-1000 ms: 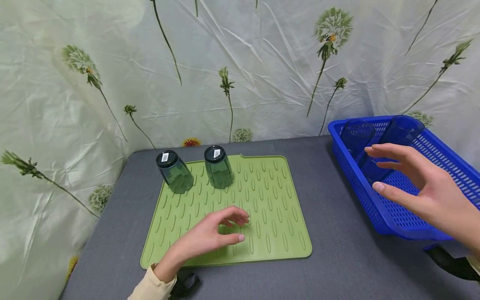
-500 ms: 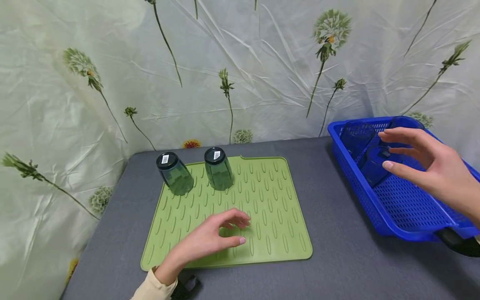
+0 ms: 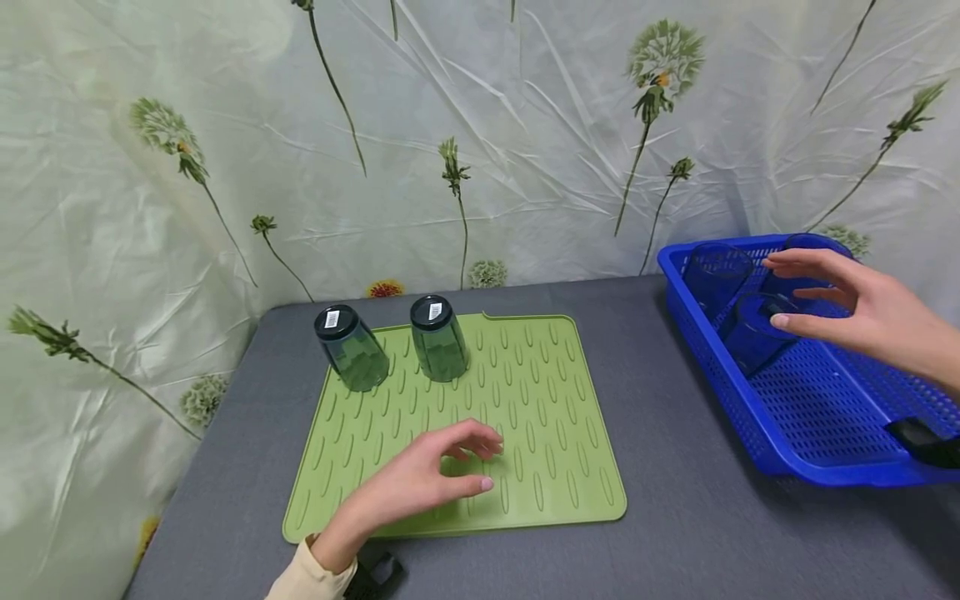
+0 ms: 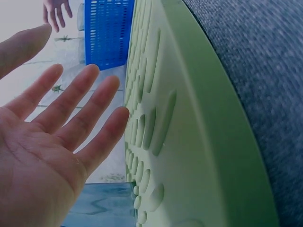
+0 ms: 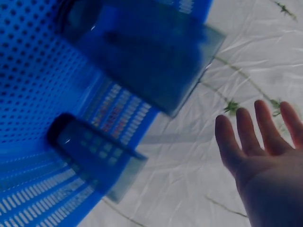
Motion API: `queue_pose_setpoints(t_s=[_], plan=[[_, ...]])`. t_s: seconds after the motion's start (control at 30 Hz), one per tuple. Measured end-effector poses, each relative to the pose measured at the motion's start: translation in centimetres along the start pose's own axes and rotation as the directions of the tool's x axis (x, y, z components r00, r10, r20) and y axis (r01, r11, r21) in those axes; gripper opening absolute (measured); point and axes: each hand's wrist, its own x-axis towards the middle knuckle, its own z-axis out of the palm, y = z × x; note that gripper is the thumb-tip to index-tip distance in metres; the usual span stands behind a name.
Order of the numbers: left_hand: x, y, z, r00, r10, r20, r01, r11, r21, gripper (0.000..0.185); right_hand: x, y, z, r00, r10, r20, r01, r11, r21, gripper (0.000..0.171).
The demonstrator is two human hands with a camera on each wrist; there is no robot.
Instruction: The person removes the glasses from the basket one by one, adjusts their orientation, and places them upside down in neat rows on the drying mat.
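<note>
My left hand [image 3: 427,479] hovers over the front of a green ridged drying mat [image 3: 540,417], fingers loosely bent around nothing; the left wrist view shows its bare palm [image 4: 38,165]. Two green-tinted glasses stand upside down on the mat's far left, a left one [image 3: 351,350] and a right one [image 3: 438,337]. Over the blue basket [image 3: 780,450] my right hand [image 3: 877,308] is raised, fingers parted and holding nothing. Beneath it are clear glasses: a front one [image 3: 753,333], a back-left one [image 3: 712,271] and a back-right one [image 3: 817,242], partly hidden by the hand.
A grey cloth-covered table [image 3: 645,400] runs between mat and basket. Behind it hangs a pale, wrinkled sheet [image 3: 540,192] printed with flowers. The basket's left wall [image 3: 697,350] rises beside the glasses.
My right hand has drifted back and to the right over the basket, exposing more of the front glass and the basket floor. The left hand and the glasses on the mat stay put.
</note>
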Motion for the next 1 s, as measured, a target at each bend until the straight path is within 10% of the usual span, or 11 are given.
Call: queue_pose_setpoints(t_s=[1.0], plan=[[0.1, 0.1, 0.5, 1.000, -0.009, 0.027, 0.008, 1.000, 0.011, 0.038, 1.1, 7.4, 0.0, 0.943, 0.069, 0.326, -0.091, 0.995, 0.052, 0.084]])
